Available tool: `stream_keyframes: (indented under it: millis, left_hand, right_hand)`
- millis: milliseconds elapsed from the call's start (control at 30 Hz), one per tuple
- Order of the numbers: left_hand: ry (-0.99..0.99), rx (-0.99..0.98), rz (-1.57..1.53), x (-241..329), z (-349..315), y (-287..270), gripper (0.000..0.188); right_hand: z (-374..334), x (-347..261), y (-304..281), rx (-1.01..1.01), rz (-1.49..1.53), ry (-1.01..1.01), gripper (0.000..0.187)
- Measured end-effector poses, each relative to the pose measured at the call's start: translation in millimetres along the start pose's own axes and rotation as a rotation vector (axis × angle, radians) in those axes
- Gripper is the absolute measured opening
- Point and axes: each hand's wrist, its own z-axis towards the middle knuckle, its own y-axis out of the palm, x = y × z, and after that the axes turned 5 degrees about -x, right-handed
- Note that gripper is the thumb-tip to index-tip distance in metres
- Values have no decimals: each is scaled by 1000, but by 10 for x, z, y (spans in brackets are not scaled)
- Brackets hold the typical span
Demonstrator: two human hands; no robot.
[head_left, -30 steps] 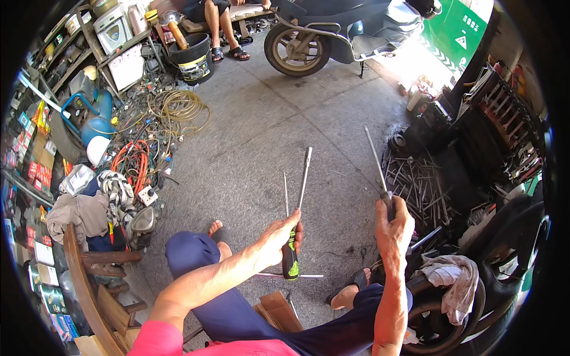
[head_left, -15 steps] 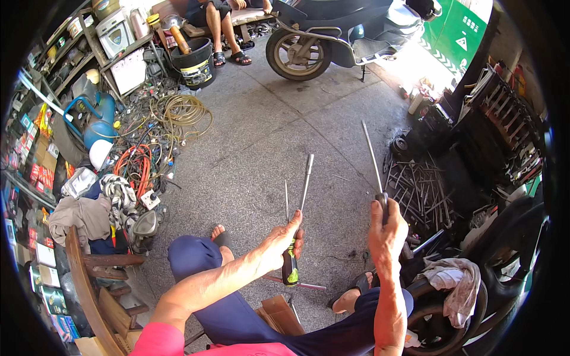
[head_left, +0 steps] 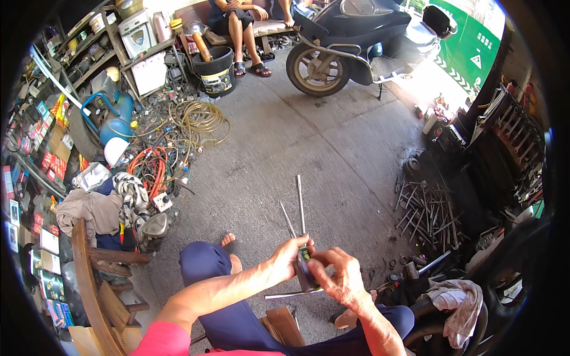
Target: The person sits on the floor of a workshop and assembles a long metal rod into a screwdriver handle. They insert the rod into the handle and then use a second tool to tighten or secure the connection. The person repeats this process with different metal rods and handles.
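Note:
In front of my knees, my left hand (head_left: 290, 256) is closed around a bundle of hand tools. A nut driver (head_left: 300, 204) with a long steel shaft and socket tip points away from me, beside a thinner pointed shaft (head_left: 287, 218). Below the fingers hangs a dark screwdriver handle (head_left: 306, 280). My right hand (head_left: 341, 274) comes in from the right, its thumb and fingers closed on the handles. Which handle it grips is partly hidden. A silver bar (head_left: 288, 295) shows just below; what supports it is unclear.
Loose metal tools (head_left: 424, 210) are heaped at the right, near a rag (head_left: 454, 305) draped on a tyre. Coiled hoses (head_left: 199, 121), a black bucket (head_left: 215, 71) and a scooter (head_left: 356, 53) stand farther off. A wooden chair (head_left: 89, 279) is at left. Another person sits behind.
My right hand has moved left and down, bringing its black-handled screwdriver to the tools in my left hand. Its long shaft no longer shows clearly. The view has shifted slightly.

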Motion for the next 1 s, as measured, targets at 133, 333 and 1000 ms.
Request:
stream_keyframes:
  millis: [133, 333, 1000]
  left_hand:
    - [76, 28, -3, 143, -36, 156, 21]
    - [107, 50, -15, 58, -37, 217, 24]
    - [180, 80, 423, 37, -182, 453, 57]
  right_hand:
    - [7, 21, -37, -128, 109, 252, 37]
    - [-28, 45, 11, -197, 121, 371, 51]
    - [42, 206, -132, 309, -486, 55, 52]
